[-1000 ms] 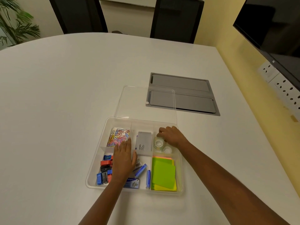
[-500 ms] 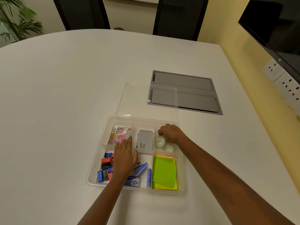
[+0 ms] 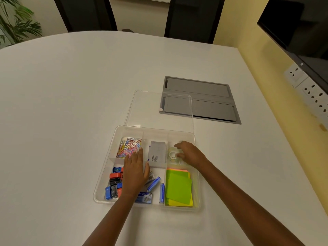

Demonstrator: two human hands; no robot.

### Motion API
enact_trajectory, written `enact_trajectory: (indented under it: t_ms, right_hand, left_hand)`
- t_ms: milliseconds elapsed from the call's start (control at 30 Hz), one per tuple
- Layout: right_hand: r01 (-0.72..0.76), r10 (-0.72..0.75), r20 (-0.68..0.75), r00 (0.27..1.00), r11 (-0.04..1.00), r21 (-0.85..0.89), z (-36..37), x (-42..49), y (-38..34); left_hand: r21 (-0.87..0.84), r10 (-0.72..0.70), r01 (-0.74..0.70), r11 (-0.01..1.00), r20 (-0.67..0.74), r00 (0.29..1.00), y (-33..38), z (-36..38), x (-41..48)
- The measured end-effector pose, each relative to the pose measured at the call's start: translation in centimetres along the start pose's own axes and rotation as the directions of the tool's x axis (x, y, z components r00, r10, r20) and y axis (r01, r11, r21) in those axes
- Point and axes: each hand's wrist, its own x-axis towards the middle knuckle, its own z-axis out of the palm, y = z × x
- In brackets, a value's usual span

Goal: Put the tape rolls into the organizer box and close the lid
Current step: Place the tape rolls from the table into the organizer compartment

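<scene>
The clear round tape roll (image 3: 173, 155) lay flat in the far-right compartment of the clear plastic organizer box (image 3: 104, 176), directly under the right hand (image 3: 190, 154), whose loosely curled fingers (image 3: 179, 145) touched it without clearly gripping. A second roll seemed hidden beneath. The left hand (image 3: 135, 172) lay flat and released, well left of it. The transparent lid (image 3: 159, 109) lay on the white desk (image 3: 71, 103) just beyond those fingers, nearer the right hand.

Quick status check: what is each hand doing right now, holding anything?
Left hand: open, flat, palm down over the organizer box, holding nothing.
Right hand: fingers on the tape roll in the back right compartment; firm grip cannot be told.
</scene>
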Motion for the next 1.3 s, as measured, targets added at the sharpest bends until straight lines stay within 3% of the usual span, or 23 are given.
enact_trajectory:
  t_ms: [333, 800, 967, 1033, 1167, 1300]
  right_hand:
    - [-0.183, 0.185, -0.138, 0.973, 0.983, 0.023, 1.1, 0.5, -1.8]
    - [-0.233, 0.255, -0.233, 0.939, 0.965, 0.116, 0.9, 0.0, -2.2]
    - [-0.128, 0.182, -0.48, 0.858, 0.981, 0.144, 1.1, -3.0, -1.7]
    - [-0.12, 0.217, -0.524, 0.824, 0.97, 0.213, 1.8, -4.5, -1.6]
    - [-0.165, 0.376, -0.405, 0.834, 0.869, 0.466, 3.4, -6.7, -1.8]
    - [-0.236, 0.481, -0.272, 0.834, 0.755, 0.612, 4.2, -7.6, -2.2]
  left_hand:
    - [0.001, 0.0, 0.0, 1.0, 0.007, 1.0, 0.0, -0.1, 0.0]
    - [0.012, 0.001, -0.001, 1.0, 0.009, 1.0, 0.0, 0.0, 0.0]
    - [0.018, 0.009, -0.009, 1.0, 0.007, 1.0, 0.2, -0.3, -0.1]
    - [0.026, 0.003, -0.004, 1.0, 0.017, 1.0, 0.3, -0.5, -0.1]
    - [0.03, 0.038, -0.04, 0.999, 0.044, 0.998, 0.0, -0.5, -0.1]
    - [0.039, 0.095, -0.098, 0.994, 0.069, 0.993, -0.7, -1.7, -0.5]
